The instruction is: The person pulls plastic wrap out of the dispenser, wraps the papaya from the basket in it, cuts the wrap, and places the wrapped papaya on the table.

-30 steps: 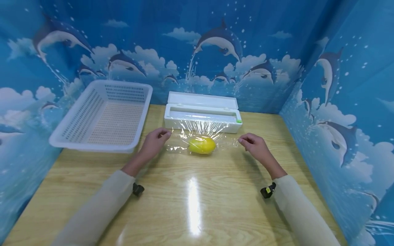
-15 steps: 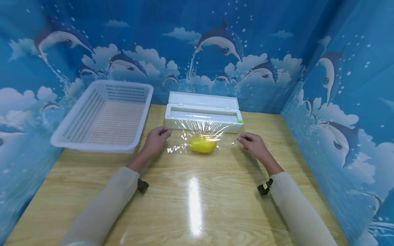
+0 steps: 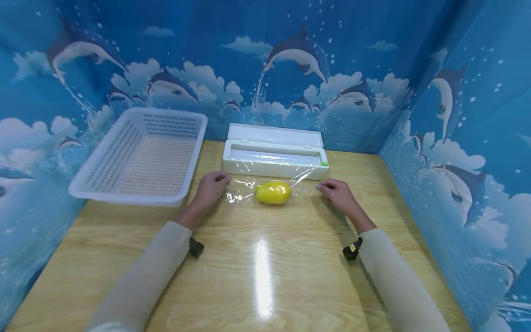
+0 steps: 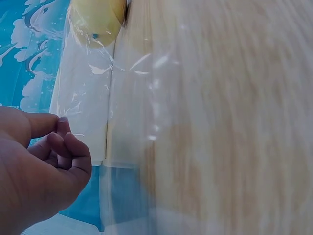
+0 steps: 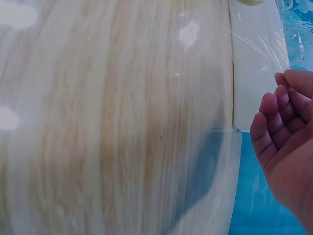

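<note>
A yellow oval fruit, much like a mango, lies wrapped in clear cling film in the middle of the table, just in front of a white cling film box. From the fruit, the film stretches back to the box and out to both sides. My left hand pinches the film's left edge between thumb and forefinger; the left wrist view shows the fingertips meeting there, with the fruit beyond. At the opposite edge, my right hand pinches the film, its other fingers loosely curled in the right wrist view.
The box's lid stands raised at the back, and a green slider sits at its right end. To the left is a white perforated basket. Dolphin-printed curtains border the wooden table behind and at the sides.
The fruit has shifted slightly toward the box, and the bright creases in the film between them have thinned. My right hand has come a little inward; the left hand has barely moved.
</note>
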Tool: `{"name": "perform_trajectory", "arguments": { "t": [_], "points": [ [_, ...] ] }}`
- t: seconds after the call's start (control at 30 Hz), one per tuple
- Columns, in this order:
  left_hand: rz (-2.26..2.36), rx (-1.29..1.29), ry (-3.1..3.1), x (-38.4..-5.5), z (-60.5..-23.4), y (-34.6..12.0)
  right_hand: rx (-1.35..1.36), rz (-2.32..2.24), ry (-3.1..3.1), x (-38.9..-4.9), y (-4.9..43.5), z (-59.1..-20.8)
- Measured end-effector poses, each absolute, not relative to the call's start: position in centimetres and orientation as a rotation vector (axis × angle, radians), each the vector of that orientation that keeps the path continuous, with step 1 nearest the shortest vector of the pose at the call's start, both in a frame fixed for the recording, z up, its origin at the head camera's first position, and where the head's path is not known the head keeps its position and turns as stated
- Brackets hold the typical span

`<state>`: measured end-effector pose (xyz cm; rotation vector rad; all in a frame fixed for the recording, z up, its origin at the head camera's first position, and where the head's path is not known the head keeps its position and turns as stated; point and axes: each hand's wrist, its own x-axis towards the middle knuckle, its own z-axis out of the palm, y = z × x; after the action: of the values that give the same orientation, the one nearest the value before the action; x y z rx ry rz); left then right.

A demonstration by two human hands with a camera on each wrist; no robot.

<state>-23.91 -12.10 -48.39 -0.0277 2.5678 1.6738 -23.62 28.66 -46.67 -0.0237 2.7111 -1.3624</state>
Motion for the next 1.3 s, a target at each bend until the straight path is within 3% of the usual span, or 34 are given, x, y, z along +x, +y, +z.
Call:
{"name": "perform_trajectory", "arguments": {
  "t": [0.53,1.3],
  "points": [
    [1.529,0.044,2.625,-23.7,-48.8,-12.1,-0.011,-1.366,2.724,-22.8,29.3,-46.9],
    [1.503,0.097,2.659,-23.5,-48.9,-12.2,-0.392,-1.738,2.365,-21.4,29.6,-46.1]
  ]
}}
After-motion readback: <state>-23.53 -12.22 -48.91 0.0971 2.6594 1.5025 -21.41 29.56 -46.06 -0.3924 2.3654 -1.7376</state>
